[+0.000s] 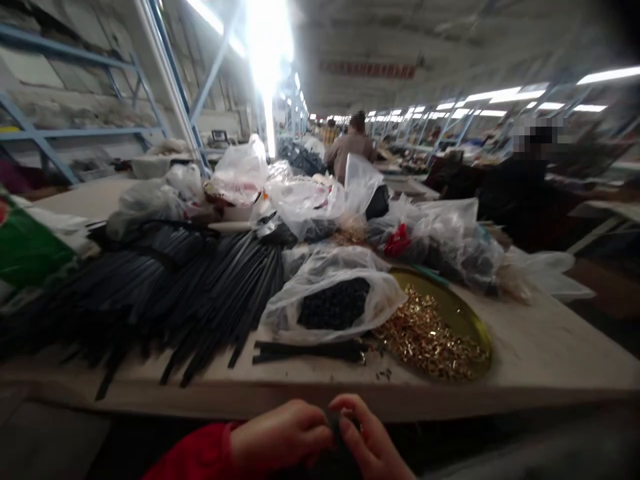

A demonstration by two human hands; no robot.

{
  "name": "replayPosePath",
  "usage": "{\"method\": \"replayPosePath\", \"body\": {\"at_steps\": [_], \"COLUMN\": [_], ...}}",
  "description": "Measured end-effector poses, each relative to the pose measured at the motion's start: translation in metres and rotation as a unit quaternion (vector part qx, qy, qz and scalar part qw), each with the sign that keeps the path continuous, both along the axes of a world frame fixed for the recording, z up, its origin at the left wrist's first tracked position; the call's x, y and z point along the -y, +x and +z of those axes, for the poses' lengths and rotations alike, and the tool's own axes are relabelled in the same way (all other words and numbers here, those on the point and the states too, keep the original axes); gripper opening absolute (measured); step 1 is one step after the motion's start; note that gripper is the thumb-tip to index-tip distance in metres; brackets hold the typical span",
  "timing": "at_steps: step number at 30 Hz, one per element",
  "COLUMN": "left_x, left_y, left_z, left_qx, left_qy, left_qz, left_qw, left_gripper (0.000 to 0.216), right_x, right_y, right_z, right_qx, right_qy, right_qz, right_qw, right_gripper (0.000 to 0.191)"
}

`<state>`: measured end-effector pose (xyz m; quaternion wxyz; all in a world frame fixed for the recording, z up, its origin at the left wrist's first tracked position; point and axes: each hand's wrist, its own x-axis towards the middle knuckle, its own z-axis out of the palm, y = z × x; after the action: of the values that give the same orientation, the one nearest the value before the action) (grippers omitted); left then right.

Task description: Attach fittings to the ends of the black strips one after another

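Observation:
My left hand (285, 432), coming out of a red sleeve, is closed with its fingers curled just below the table's front edge. Close beside it, the thumb and forefinger of my right hand (367, 437) curve together in a pinch. Something small and dark seems to lie between the two hands, too blurred to name. On the table ahead lie a short bundle of black straps (310, 351) and an open plastic bag (280, 310) of small black pieces. A round gold tray (473, 323) holds a heap of small gold metal fittings (430, 333).
Many long black straps (215, 293) spread across the left of the table (540, 347), some overhanging its front edge. Behind are clear plastic bags (445, 227) and a red item (397, 240). A green bag (30, 247) stands far left. Other people (350, 150) are farther back.

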<state>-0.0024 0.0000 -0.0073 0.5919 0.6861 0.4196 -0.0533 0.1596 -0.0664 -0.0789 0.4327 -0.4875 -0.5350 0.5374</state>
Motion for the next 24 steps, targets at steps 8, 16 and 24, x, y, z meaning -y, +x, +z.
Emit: {"method": "replayPosePath", "body": {"at_steps": [8,16,24], "left_x": [-0.003,-0.056,-0.107], "left_y": [0.009,0.019,-0.031], "left_z": [-0.017,-0.035,-0.026], "left_qx": [-0.039,-0.115,-0.216], "left_qy": [0.134,0.474,0.55], "left_qz": [-0.136,-0.024,0.094], "left_qw": [0.981,0.873,0.801], "left_gripper": [0.04,0.018,0.028], "right_x": [0.007,-0.082,-0.101], "right_y": [-0.003,0.052,0.043], "right_z": [-0.027,-0.032,-0.081], "right_qx": [0.058,0.435,0.554], "right_qy": [0.015,0.199,0.385], "right_qz": [0.009,-0.158,-0.171], "right_qw": [0.998,0.864,0.718], "right_gripper": [0.034,0.026,0.05]}}
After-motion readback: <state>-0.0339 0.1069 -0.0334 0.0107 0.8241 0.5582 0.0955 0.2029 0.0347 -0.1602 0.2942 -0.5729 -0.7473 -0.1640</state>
